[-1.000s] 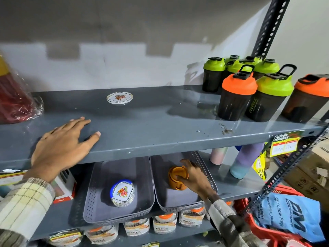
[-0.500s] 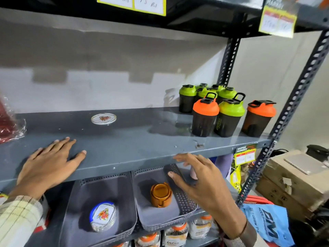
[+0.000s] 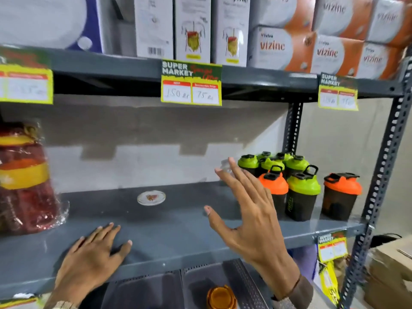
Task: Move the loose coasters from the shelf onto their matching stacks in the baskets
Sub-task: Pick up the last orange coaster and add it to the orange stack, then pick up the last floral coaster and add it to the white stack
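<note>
One loose round white coaster [image 3: 151, 197] with a red flower print lies flat near the back of the grey shelf [image 3: 178, 233]. My right hand [image 3: 252, 217] is raised above the shelf, to the right of the coaster, fingers spread and holding nothing. My left hand [image 3: 93, 259] rests palm down on the shelf's front edge, left of and in front of the coaster. Below the shelf, the grey right basket [image 3: 243, 284] holds an orange coaster stack [image 3: 220, 297]. The grey left basket [image 3: 145, 291] shows only its back part; its stack is out of view.
Green and orange lidded shaker bottles [image 3: 298, 188] crowd the shelf's right end. A plastic-wrapped red and yellow pack [image 3: 24, 175] stands at the left end. The upper shelf carries boxes and price tags [image 3: 191, 83]. A perforated upright post [image 3: 383, 175] and cardboard boxes [image 3: 390, 275] are at right.
My right hand rose from the orange stack in the right basket up over the shelf, fingers spread. The view tilted upward, hiding most of both baskets. My left hand stayed on the shelf edge.
</note>
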Available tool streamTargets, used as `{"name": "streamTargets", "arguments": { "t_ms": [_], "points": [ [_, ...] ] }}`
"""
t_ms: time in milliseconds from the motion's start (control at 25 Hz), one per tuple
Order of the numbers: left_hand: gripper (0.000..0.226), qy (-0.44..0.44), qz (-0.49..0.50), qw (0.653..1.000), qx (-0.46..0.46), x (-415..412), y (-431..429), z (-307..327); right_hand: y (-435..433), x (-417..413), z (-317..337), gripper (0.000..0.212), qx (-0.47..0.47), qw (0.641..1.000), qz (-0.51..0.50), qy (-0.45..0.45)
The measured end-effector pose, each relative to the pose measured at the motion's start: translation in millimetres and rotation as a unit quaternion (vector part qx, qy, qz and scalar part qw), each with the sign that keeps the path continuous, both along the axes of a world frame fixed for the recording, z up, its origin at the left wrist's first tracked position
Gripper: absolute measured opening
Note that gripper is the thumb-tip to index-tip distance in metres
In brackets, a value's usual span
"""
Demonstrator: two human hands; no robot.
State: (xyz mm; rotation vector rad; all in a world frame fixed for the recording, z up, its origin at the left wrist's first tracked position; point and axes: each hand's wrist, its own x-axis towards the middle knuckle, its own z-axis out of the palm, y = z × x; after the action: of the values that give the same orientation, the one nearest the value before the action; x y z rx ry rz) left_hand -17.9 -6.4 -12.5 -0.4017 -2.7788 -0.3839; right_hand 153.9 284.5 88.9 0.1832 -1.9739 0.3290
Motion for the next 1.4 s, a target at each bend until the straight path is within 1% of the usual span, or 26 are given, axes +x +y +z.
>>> {"name": "streamTargets", "arguments": {
  "t_ms": [80, 200, 280, 360, 480, 600, 720, 840, 1000, 1080, 1240, 1360, 1400],
  "points": [
    [0.101, -0.001, -0.002, 1.000, 0.017, 0.8, 1.5, 2.8, -9.1, -12.5, 6.6, 0.076, 0.026, 1.000, 0.000, 0.002],
    [0.087, 0.020, 0.009, 0.999, 0.030, 3.9, 4.9, 3.0, -20.5, -33.3, 9.2, 0.083, 0.042, 0.999, 0.017, -0.018],
    [0.091, 0.054, 0.008, 0.998, 0.044, 4.4, 7.0, 0.5, -26.0, -52.1, 8.4, 0.084, 0.055, 0.997, 0.026, -0.039],
    [0.094, 0.061, 0.014, 0.997, 0.049, 1.9, 7.1, -1.2, -29.8, -75.1, 5.4, 0.083, 0.061, 0.995, 0.033, -0.066],
    [0.080, 0.043, 0.026, 0.998, 0.031, 4.8, 9.9, 1.4, -34.9, -115.5, -3.0, 0.082, 0.064, 0.991, 0.040, -0.114],
    [0.065, 0.026, 0.007, 0.998, 0.065, 5.5, 8.0, -0.9, -42.3, -158.3, -13.1, 0.081, 0.065, 0.984, 0.044, -0.161],
    [0.063, 0.008, 0.004, 0.996, 0.089, 5.7, 7.6, -2.7, -52.2, -201.8, -25.4, 0.079, 0.077, 0.968, 0.039, -0.237],
    [0.063, 0.047, 0.012, 0.996, 0.078, 2.8, 10.7, -1.7, -56.3, -237.3, -39.1, 0.079, 0.081, 0.943, 0.021, -0.321],
    [0.061, 0.021, -0.006, 0.995, 0.098, 4.2, 10.0, -0.1, -66.1, -277.7, -56.0, 0.081, 0.079, 0.909, -0.001, -0.409],
    [0.062, 0.005, -0.012, 0.995, 0.102, 3.7, 8.7, 1.8, -69.7, -291.2, -63.8, 0.075, 0.071, 0.907, -0.011, -0.416],
    [0.064, 0.030, 0.006, 0.995, 0.091, 6.4, 7.0, 8.9, -72.0, -297.9, -69.0, 0.049, 0.060, 0.910, 0.004, -0.409],
    [0.076, 0.049, 0.022, 0.996, 0.075, 9.2, 8.7, 14.4, -68.3, -290.8, -65.3, 0.048, 0.057, 0.908, 0.017, -0.415],
    [0.078, 0.039, 0.028, 0.996, 0.074, 9.4, 9.3, 14.1, -65.0, -285.4, -63.7, 0.048, 0.054, 0.911, 0.026, -0.409]
  ]
}}
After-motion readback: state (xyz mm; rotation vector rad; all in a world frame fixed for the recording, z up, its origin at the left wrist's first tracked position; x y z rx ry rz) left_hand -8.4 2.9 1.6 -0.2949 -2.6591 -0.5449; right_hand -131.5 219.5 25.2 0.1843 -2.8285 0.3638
